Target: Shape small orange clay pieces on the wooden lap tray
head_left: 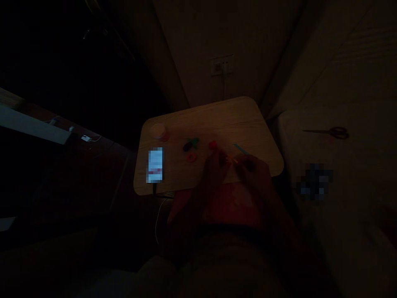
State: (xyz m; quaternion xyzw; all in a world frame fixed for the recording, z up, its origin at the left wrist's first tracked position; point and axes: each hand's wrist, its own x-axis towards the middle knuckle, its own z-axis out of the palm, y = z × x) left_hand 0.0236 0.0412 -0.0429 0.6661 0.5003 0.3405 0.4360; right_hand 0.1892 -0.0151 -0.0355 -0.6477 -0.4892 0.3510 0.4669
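The scene is very dark. Over the near right part of a small wooden table [198, 120], my left hand [216, 164] and my right hand [253, 166] are close together with fingers pinched. Small orange-tinted bits show at both fingertips, too dim to name. Just beyond my left hand sits a small red lump [213, 144]. A thin blue-green strip [241, 148] lies beyond my right fingers. Left of the hands are a green piece [194, 142], a dark piece [187, 146] touching it, and a red-orange ring [191, 157].
A lit phone [155, 163] with a cable lies at the table's left side, below a round lidded tub [159, 131]. Scissors [338, 132] rest on a pale surface to the right. A wall socket [221, 66] with a plugged-in cord is behind the table.
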